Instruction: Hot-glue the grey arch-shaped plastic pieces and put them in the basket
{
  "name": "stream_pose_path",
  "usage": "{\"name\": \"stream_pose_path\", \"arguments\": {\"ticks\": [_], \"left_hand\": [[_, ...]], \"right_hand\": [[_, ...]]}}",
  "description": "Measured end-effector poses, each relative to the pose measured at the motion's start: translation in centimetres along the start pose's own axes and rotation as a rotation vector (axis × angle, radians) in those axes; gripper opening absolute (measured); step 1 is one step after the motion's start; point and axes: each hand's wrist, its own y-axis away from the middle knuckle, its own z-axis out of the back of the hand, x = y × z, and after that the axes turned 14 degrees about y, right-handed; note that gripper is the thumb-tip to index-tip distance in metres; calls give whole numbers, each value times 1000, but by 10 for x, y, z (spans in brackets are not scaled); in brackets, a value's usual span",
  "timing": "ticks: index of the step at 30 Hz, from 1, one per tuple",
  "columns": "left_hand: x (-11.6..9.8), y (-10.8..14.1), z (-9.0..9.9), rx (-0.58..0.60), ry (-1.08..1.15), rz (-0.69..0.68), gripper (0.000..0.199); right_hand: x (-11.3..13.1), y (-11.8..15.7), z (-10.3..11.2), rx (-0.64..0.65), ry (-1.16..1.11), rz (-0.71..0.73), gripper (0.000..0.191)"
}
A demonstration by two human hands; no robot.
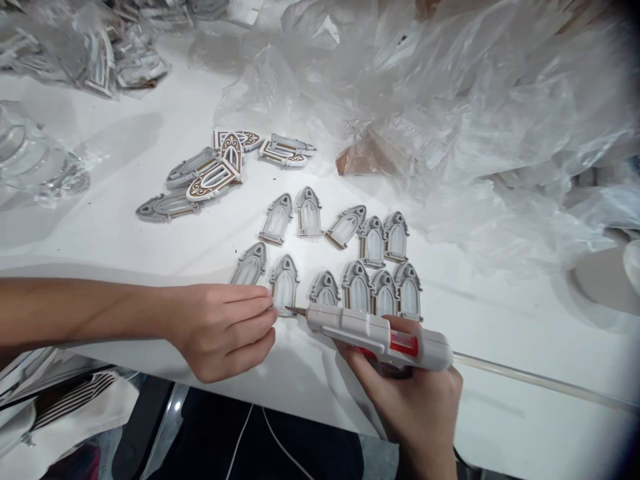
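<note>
Many arched frames [357,287] | right hand [415,400] clamped on smooth glue gun [350,325] | left hand [225,332] at one's edge, grip unclear

Shows a white tabletop [460,287] spanning most of the view, brightly lit, with soft grey shadows at left and dimmer corners at far right. Gives way below the near edge to darkness, with a black, rounded bar [137,427] and black-and-white striped material [75,401] at lower left.

Room right of frames [409,292], bags [500,153] beyond
</note>
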Motion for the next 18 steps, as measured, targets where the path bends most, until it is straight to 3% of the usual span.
{"name": "stream_pose_path", "arguments": {"ticks": [14, 18], "left_hand": [[0, 2, -2, -2, -12, 9, 13], [0, 2, -2, -7, -14, 8, 13]], "right_hand": [[5, 3, 1, 42, -59, -163, 29], [2, 3, 1, 35, -54, -153, 30]]}}
